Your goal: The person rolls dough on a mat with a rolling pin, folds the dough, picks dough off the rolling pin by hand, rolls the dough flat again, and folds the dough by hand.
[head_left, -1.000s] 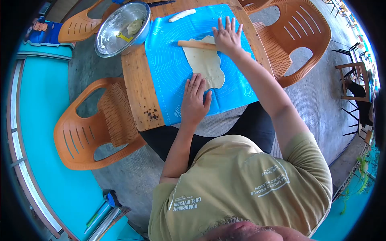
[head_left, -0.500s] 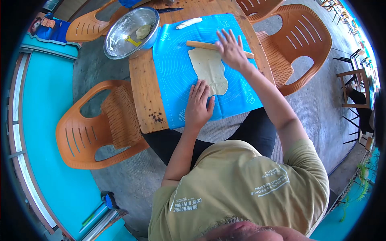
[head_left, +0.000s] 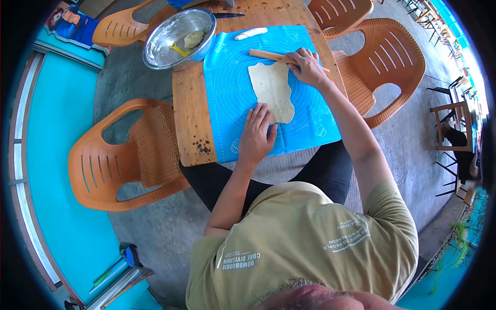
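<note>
A flat, uneven sheet of dough [head_left: 272, 89] lies on the blue baking mat [head_left: 227, 98]. My left hand [head_left: 258, 132] rests on the near left edge of the sheet, fingers stretched out. At the sheet's far edge is a wooden rolling pin [head_left: 263, 54], slightly slanted. My right hand [head_left: 310, 70] is closed over the pin towards its right end, fingers bent across it and thumb on the near side. Beyond the pin, a white rolled piece of dough [head_left: 251, 33] sits near the mat's far edge.
A metal bowl [head_left: 155, 54] at the table's left edge holds a lump of dough [head_left: 194, 39] and a yellow tool [head_left: 180, 50]. A dark-bladed knife [head_left: 229, 15] lies behind the mat. Orange chairs [head_left: 95, 160] flank the wooden table [head_left: 188, 113].
My right hand has come down from raised, spread fingers above the rolling pin to close over it. My left hand stays on the dough. The camera view has shifted slightly.
</note>
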Demonstrator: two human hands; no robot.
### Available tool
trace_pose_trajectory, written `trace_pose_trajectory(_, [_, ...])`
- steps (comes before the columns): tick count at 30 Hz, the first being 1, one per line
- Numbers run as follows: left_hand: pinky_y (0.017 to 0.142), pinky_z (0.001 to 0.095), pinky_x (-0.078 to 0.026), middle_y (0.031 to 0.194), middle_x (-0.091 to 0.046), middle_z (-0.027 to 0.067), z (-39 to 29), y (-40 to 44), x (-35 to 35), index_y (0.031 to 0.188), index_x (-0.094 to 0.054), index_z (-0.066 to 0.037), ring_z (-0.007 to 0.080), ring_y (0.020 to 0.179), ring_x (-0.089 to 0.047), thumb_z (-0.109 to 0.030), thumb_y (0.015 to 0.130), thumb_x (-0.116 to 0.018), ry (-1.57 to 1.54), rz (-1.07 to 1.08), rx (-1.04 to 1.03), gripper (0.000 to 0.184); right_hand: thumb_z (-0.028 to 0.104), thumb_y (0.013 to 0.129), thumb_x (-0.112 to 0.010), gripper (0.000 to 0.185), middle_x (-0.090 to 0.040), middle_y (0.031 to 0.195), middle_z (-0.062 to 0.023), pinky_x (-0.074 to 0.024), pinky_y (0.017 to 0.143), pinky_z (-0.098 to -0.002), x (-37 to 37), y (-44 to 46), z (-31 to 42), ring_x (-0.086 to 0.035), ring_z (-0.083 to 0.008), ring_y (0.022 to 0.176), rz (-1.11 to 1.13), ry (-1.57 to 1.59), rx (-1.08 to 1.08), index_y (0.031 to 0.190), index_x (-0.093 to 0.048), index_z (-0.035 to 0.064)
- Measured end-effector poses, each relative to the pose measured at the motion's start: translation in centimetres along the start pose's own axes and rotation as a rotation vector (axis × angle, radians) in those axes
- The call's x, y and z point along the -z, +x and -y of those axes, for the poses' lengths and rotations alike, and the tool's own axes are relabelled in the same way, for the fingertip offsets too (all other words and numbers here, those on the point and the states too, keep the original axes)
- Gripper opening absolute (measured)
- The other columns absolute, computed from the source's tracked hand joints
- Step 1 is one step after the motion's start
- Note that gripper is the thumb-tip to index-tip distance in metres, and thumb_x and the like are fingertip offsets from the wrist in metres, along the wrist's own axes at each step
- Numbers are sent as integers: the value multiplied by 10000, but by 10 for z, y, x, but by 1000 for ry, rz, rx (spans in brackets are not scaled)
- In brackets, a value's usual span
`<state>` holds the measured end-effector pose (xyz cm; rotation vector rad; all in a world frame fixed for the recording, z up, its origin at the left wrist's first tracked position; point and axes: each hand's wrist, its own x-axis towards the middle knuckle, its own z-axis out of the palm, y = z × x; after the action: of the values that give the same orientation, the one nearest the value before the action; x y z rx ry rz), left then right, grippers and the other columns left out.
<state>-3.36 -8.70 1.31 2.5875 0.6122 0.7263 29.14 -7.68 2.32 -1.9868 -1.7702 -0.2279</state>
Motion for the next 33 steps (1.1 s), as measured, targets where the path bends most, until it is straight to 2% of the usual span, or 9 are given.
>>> trace_pose_trajectory(3, [1278, 511, -293, 1547, -535, 229, 0, -2, 0, 1368, -623, 69, 351, 1523, -418, -296, 1062, -568, 13, -5, -10, 480, 172, 897, -763, 378, -628, 1112, -74, -441, 985, -453, 1, -1, -1, -603, -300, 1109, -65, 21, 14, 1272, -719, 145])
trace_pose_trajectory(10, [1277, 515, -296, 1554, -522, 225, 1, -2, 1, 1366, -622, 70, 348, 1513, -429, -299, 1044, -592, 27, -3, -12, 490, 117, 933, -707, 313, -626, 1133, -91, -482, 956, -442, 25, -12, 55, -598, -314, 1099, -42, 119, 154, 1245, -727, 123])
trace_pose_trajectory(16, [1278, 508, -294, 1550, -522, 224, 2, -2, 0, 1370, -619, 67, 344, 1503, -440, -299, 1039, -602, 25, 3, -10, 493, 98, 931, -676, 368, -623, 1225, -94, -480, 989, -456, 6, -43, 103, -589, -317, 1163, 46, 153, 105, 1297, -711, 72])
trace_pose_trajectory(17, [1279, 506, -293, 1549, -521, 224, 1, -2, 1, 1369, -619, 68, 344, 1503, -440, -298, 1040, -602, 13, 6, -8, 492, 198, 1021, -598, 463, -583, 1438, -148, -409, 1142, -498, 0, -47, 104, -514, -368, 1373, 152, 147, 28, 1458, -601, 46])
trace_pose_trajectory(18, [1279, 506, -293, 1549, -521, 224, 1, -2, 2, 1369, -619, 68, 344, 1503, -440, -298, 1040, -602, 9, 8, 0, 492, 198, 1021, -598, 463, -583, 1438, -148, -409, 1142, -498, -4, -49, 108, -514, -368, 1373, 160, 148, 29, 1458, -601, 46])
trace_pose_trajectory(20, [1278, 507, -296, 1543, -536, 209, 0, -1, 1, 1375, -620, 48, 345, 1496, -452, -272, 1018, -642, 7, -5, 12, 480, 337, 1104, -466, 573, -436, 1630, -192, -233, 1279, -540, -13, -52, 116, -315, -398, 1561, 68, -89, 1, 1596, -431, 46])
trace_pose_trajectory(21, [1278, 507, -296, 1543, -536, 209, 0, -2, 1, 1375, -620, 48, 345, 1496, -452, -272, 1018, -642, 2, -2, 17, 480, 447, 1133, -335, 655, -304, 1713, -196, -72, 1311, -583, -14, -48, 114, -138, -412, 1622, 171, 2, -70, 1655, -308, 52])
trace_pose_trajectory(25, [1279, 508, -292, 1544, -535, 214, 0, -1, 2, 1379, -614, 58, 344, 1498, -450, -272, 1023, -636, 8, 9, 14, 486, 506, 1128, -282, 683, -298, 1714, -202, -74, 1292, -635, -34, -10, 96, -163, -456, 1606, 179, -99, -139, 1641, -353, 62])
trace_pose_trajectory(33, [1284, 511, -284, 1558, -521, 219, 1, -3, 3, 1373, -611, 67, 343, 1510, -435, -266, 1029, -628, 0, 32, 14, 479, 515, 1131, -249, 695, -283, 1714, -219, -84, 1297, -620, -54, 31, 77, -165, -435, 1611, 74, -219, -181, 1641, -350, 53])
